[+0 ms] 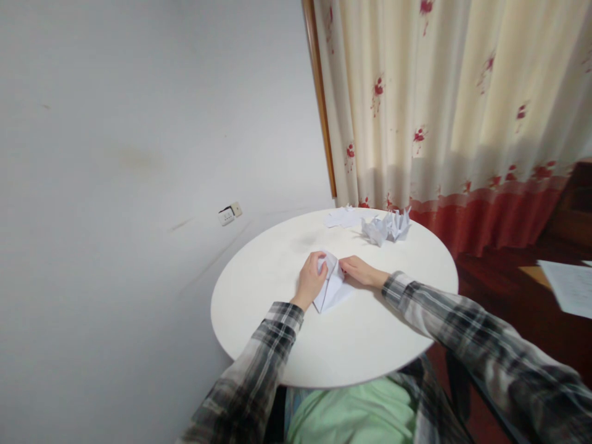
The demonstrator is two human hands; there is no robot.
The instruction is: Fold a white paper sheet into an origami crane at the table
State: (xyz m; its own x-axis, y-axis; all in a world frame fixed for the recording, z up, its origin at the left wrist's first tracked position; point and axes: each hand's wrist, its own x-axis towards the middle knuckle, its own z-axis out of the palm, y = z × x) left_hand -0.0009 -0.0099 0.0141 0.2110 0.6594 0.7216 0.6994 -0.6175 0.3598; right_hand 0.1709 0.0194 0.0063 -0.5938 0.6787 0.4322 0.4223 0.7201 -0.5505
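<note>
A partly folded sheet of white paper (pixel 332 295) lies on the round white table (pixel 259 290), its lower corner pointing toward me. My left hand (pixel 313 277) grips the paper's left edge, with thumb and fingers curled round it. At the opposite side, my right hand (pixel 361 270) pinches the right edge near the top. Between the two hands a raised flap and a crease show. The fingertips partly cover the upper folds, so their exact shape is hidden.
Several folded paper cranes (pixel 386 228) stand at the table's back right. Flat paper pieces (pixel 342 217) lie beside them. A wall with a socket (pixel 226 216) borders the left, and a flowered curtain (pixel 416 111) hangs behind. Printed sheets (pixel 568 287) lie at far right.
</note>
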